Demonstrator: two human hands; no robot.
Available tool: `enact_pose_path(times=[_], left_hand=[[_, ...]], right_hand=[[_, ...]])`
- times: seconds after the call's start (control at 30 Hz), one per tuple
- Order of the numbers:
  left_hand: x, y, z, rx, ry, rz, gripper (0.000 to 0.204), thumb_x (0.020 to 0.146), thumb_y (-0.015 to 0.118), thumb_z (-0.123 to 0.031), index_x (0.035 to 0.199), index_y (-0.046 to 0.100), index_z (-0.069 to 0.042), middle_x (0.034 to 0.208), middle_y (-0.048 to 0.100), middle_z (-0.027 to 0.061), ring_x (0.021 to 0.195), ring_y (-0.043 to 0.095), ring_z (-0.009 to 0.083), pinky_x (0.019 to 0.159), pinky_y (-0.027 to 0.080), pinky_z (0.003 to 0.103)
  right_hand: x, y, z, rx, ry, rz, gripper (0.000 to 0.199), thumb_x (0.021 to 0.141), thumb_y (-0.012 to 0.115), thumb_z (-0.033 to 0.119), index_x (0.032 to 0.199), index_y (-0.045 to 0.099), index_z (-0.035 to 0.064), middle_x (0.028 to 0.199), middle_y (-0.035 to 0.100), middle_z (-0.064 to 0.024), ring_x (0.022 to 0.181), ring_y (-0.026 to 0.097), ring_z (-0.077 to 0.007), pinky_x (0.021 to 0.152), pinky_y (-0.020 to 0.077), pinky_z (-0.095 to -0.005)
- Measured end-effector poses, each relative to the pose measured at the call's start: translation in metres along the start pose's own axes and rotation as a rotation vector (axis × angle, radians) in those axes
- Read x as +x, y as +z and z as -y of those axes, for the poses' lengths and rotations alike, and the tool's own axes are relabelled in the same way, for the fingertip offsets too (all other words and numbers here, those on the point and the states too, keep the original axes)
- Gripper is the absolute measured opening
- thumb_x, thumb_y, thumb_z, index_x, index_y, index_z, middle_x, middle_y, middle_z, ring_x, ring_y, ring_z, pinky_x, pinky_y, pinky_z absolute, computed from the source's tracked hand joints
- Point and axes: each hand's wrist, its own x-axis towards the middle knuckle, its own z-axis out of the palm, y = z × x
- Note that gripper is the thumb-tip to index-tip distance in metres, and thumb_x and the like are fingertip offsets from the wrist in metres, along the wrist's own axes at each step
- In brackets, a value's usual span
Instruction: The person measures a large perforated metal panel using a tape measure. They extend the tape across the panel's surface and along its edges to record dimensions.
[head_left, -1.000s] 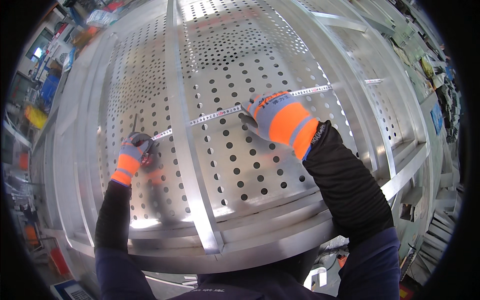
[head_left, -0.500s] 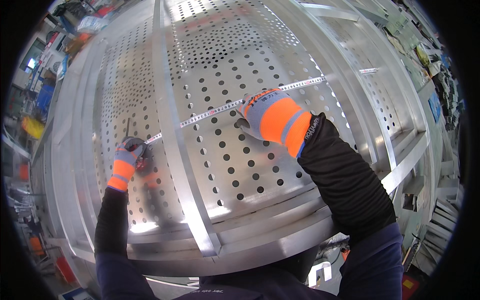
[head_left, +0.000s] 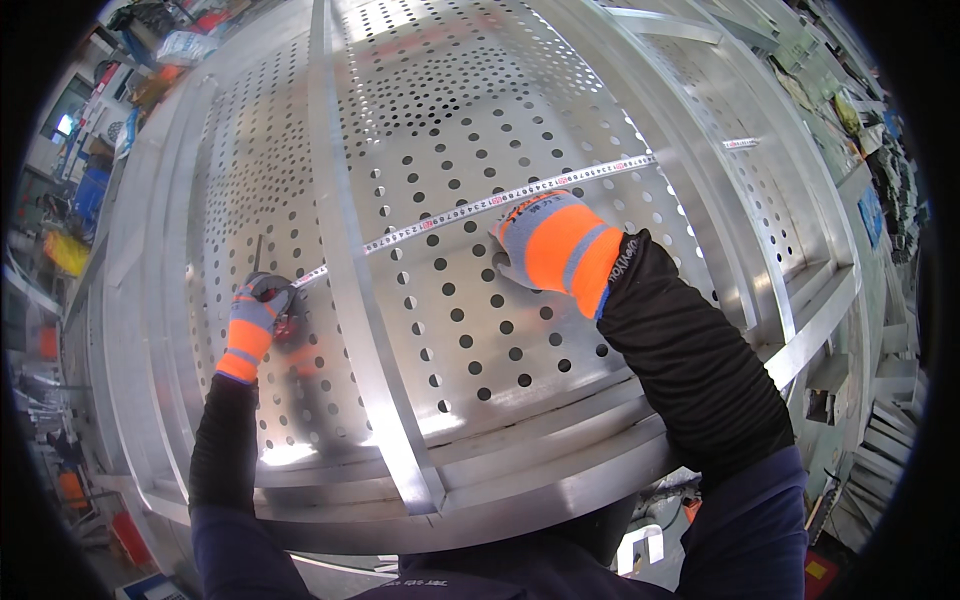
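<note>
The head view is showing a white measuring tape (head_left: 450, 216) that is running slantwise across a perforated metal sheet (head_left: 480, 320). The left hand (head_left: 252, 325), in a grey and orange glove, is holding the tape's near end, its fingers closing on it. A red object (head_left: 285, 326) is sitting just under that hand, and a thin dark rod (head_left: 260, 250) is standing out above it. The right hand (head_left: 555, 243), gloved alike, is hovering or resting just below the middle of the tape; its fingers are curling downward and close together, but I cannot tell whether they are touching the tape.

A long metal bar (head_left: 387, 405) is standing in the way, covering a short stretch of tape between the hands. Farther right, a side rail (head_left: 690, 150) is hiding another stretch, and the tape is showing again beyond it. The frame's front edge (head_left: 480, 520) is curving below the forearms. Outside the frame, a yellow bundle (head_left: 66, 253) and a blue object (head_left: 90, 190) are lying at left, while metal strips (head_left: 885, 450) are lying at right.
</note>
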Motion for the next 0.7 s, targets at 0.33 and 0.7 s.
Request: enact_pose_path(times=[0.33, 0.7], left_hand=[[0.0, 0.001, 0.004, 0.045, -0.109, 0.038, 0.012, 0.079, 0.071, -0.015, 0.089, 0.071, -0.008, 0.085, 0.062, 0.009, 0.081, 0.057, 0.0258, 0.073, 0.047, 0.036], [-0.003, -0.002, 0.005, 0.541, -0.155, 0.188, 0.035, 0.082, 0.064, -0.036, 0.113, 0.067, -0.02, 0.116, 0.059, 0.0092, 0.115, 0.054, 0.0285, 0.099, 0.043, 0.038]], right_hand=[[0.003, -0.002, -0.002, -0.008, 0.082, -0.087, 0.024, 0.091, 0.05, 0.018, 0.105, 0.067, 0.0081, 0.095, 0.07, -0.0095, 0.089, 0.069, -0.0315, 0.075, 0.0514, -0.0423], [-0.117, -0.106, 0.018, 0.396, -0.137, -1.554, 0.023, 0.094, 0.055, 0.013, 0.109, 0.064, -0.0005, 0.095, 0.07, -0.0102, 0.067, 0.063, -0.0153, 0.059, 0.0476, -0.0245]])
